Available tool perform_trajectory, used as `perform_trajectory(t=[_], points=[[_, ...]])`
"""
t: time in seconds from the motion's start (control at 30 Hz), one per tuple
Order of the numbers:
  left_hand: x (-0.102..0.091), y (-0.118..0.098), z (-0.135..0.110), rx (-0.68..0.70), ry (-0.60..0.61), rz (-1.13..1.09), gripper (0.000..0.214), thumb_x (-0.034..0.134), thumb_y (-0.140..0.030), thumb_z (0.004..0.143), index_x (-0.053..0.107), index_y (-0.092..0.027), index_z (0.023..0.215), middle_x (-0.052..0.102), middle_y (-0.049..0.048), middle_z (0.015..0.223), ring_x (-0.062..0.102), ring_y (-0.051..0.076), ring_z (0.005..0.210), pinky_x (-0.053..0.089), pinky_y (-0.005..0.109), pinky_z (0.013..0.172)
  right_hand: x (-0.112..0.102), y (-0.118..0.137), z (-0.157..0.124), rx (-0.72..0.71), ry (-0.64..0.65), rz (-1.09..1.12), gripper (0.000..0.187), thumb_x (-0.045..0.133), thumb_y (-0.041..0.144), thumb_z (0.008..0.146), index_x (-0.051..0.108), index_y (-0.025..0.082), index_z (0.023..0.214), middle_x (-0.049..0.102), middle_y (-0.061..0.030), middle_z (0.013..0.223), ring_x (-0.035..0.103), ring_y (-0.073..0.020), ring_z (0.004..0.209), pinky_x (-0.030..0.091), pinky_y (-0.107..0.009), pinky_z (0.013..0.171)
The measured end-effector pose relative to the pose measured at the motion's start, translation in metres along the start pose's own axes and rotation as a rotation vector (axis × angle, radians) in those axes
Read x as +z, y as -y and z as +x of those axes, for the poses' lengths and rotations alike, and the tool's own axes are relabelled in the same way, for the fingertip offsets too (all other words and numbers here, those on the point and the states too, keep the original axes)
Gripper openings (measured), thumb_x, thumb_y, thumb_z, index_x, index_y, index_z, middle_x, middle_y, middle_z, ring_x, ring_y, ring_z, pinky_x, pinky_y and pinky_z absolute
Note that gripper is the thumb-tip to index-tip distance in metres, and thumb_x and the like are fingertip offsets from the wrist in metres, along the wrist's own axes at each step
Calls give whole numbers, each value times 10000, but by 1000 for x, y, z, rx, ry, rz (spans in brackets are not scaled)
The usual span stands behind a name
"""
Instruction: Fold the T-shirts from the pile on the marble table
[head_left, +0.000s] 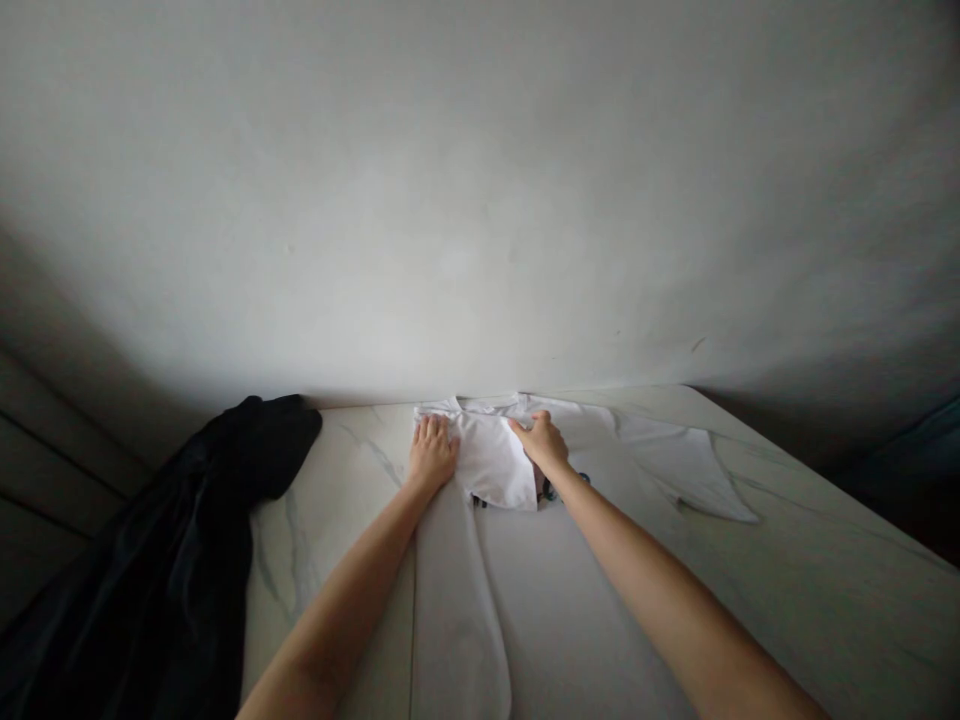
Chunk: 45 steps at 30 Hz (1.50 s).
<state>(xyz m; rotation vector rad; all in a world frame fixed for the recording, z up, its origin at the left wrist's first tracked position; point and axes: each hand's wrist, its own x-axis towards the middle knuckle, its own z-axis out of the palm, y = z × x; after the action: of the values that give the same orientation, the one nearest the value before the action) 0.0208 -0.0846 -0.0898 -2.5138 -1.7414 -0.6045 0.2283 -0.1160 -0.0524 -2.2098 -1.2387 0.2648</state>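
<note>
A white T-shirt [570, 600] lies spread on the table, its neckline toward the wall. The shirt's left side is folded inward, and that sleeve [499, 465] lies across the chest, partly over a dark print. On the folded edge near the shoulder, my left hand [433, 450] rests flat with its fingers stretched out. My right hand [541, 440] pinches the hem of the folded-over sleeve between thumb and fingers. The other sleeve [686, 460] lies stretched out to the right.
A black garment [187, 520] is draped over the table's left end. The marble-patterned table [810, 560] runs up to a pale wall [480, 200] at the back. Its right edge slants toward a dark area.
</note>
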Motion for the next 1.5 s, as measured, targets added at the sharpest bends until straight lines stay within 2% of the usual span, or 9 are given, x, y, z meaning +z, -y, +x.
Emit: perform_trajectory(t=[0.2, 0.33, 0.57, 0.93, 1.0, 1.13, 1.27, 1.37, 1.5], points=[[-1, 3, -1, -11, -33, 31, 549, 378, -447, 976, 464, -192, 1454, 390, 132, 1562, 282, 327, 1469, 257, 494, 1184, 16, 7, 25, -31, 18, -58, 285, 683, 455, 793, 709, 212, 940, 754, -124, 968, 717, -289, 933, 527, -333, 704], [-2, 2, -1, -12, 12, 65, 598, 348, -478, 984, 439, -152, 1478, 344, 163, 1581, 270, 341, 1475, 230, 498, 1190, 25, 0, 38, -194, 42, 12, 114, 709, 305, 715, 704, 220, 791, 738, -49, 805, 708, -224, 835, 506, -269, 691], [-6, -1, -1, -2, 58, 60, 556, 303, -418, 1005, 387, -219, 1517, 365, 142, 1575, 288, 341, 1468, 227, 515, 1181, 23, -4, 52, -248, 27, 150, 243, 707, 284, 715, 655, 185, 931, 721, -24, 844, 674, -186, 774, 511, -266, 696], [-9, -1, 0, -23, 105, 53, 550, 363, -397, 978, 383, -288, 1517, 331, 108, 1596, 270, 347, 1475, 208, 542, 1185, 13, -16, 51, -220, 51, 77, 186, 668, 137, 752, 686, 194, 928, 745, -25, 991, 689, -175, 921, 511, -266, 831], [-8, -1, 0, -31, 99, 68, 567, 367, -406, 972, 376, -265, 1521, 333, 112, 1595, 276, 342, 1473, 212, 541, 1186, 14, -15, 47, -201, 50, 32, 186, 653, 128, 772, 684, 202, 940, 742, -27, 995, 683, -183, 953, 505, -271, 842], [-4, -2, 1, -72, 51, 107, 660, 380, -437, 953, 386, -62, 1497, 340, 198, 1572, 295, 326, 1467, 228, 483, 1198, 12, -11, 37, -179, 63, -57, 222, 607, 112, 831, 677, 196, 1023, 724, -72, 1071, 659, -213, 1027, 486, -295, 863], [0, -1, -1, -75, -4, 130, 662, 396, -450, 944, 437, -32, 1456, 400, 214, 1538, 329, 327, 1449, 250, 461, 1195, -1, 8, 31, -189, 76, -261, 239, 558, 120, 880, 689, 173, 1073, 690, -149, 1134, 636, -269, 1069, 478, -348, 864], [-1, -2, -2, -84, 0, 136, 654, 387, -456, 949, 452, -35, 1446, 436, 211, 1513, 331, 339, 1444, 251, 458, 1194, -5, 43, 26, -387, 85, -404, 236, 587, 167, 891, 703, 165, 1097, 655, -164, 1211, 574, -275, 1177, 450, -337, 937], [-2, -4, -2, -86, 14, 123, 654, 361, -440, 961, 446, -2, 1440, 432, 228, 1509, 304, 352, 1454, 225, 461, 1204, 16, 108, 18, -645, 269, -322, 211, 585, 291, 938, 728, 221, 1076, 694, -75, 1205, 596, -180, 1161, 437, -233, 954]])
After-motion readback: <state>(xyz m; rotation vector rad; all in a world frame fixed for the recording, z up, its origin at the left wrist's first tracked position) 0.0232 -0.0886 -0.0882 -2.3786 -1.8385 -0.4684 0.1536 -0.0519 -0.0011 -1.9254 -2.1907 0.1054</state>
